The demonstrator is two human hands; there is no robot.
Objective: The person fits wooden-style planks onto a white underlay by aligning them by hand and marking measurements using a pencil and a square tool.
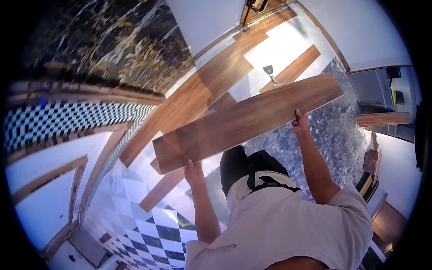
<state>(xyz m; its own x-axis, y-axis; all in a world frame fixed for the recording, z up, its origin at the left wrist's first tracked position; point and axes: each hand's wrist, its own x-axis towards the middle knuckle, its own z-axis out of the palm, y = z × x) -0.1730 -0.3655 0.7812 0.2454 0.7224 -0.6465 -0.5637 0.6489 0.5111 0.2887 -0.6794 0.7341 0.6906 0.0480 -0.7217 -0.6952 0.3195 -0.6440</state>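
I hold a long brown wood-look floor plank (247, 119) out in front of me, tilted so its right end is farther away. My left hand (194, 173) grips its near edge close to the left end, with the fingers hidden underneath. Farther along the same edge, my right hand (299, 122) is closed on the plank, and a small red thing shows at its fingers. Beyond the plank, similar boards (198, 99) lie side by side on a pale floor along the left wall. The plank hides part of them.
Past the plank lie a loose board (297, 65) and a small tool with a dark head (268, 70). Another board (162, 191) rests by my left forearm. Grey marbled floor (333, 130) spreads to the right, checkered floor (153, 236) at lower left. A dark marbled surface (112, 45) stands upper left.
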